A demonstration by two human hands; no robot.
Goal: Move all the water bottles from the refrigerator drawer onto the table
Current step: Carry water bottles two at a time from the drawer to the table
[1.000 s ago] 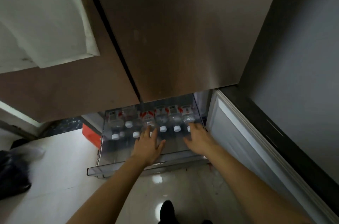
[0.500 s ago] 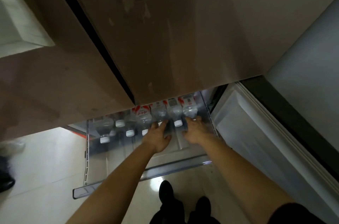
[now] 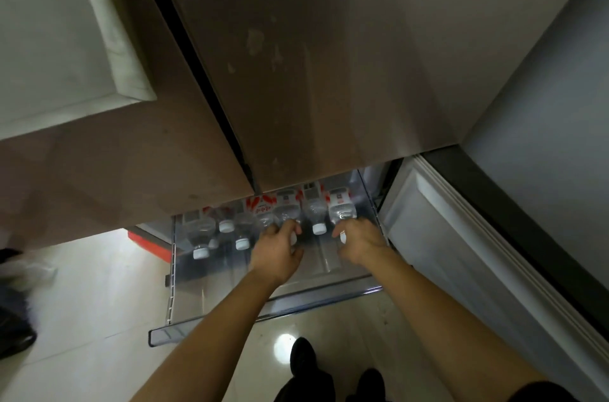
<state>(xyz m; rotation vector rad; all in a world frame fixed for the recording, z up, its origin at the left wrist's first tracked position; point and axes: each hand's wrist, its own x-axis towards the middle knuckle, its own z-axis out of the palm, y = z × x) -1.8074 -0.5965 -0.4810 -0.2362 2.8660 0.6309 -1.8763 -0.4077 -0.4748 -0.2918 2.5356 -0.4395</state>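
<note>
Head view: drawer (image 3: 263,309) open, bottles (image 3: 197,227) along its back edge.
Left hand (image 3: 276,253): gripped the mid-row bottle (image 3: 286,207) by its neck.
Right hand (image 3: 361,243): gripped the rightmost bottle (image 3: 341,207), beside the right wall.

Refrigerator door (image 3: 329,72) showing brushed metal, satin sheen, pale smudges dulling patches. Drawer (image 3: 171,330) looking like clear hard plastic, smooth, front rim catching light. Water bottles (image 3: 316,207) showing thin transparent plastic, glinting. Caps (image 3: 319,228) looking like opaque white plastic, matt. Labels (image 3: 339,197) appearing as glossy film, red and white. Floor (image 3: 99,302) shining like polished tile, mirroring lamp spot. Open door lining (image 3: 445,237) looking like smooth white plastic, matt. White sheet (image 3: 49,39) at upper left appearing matt; paper or cloth unclear.
</note>
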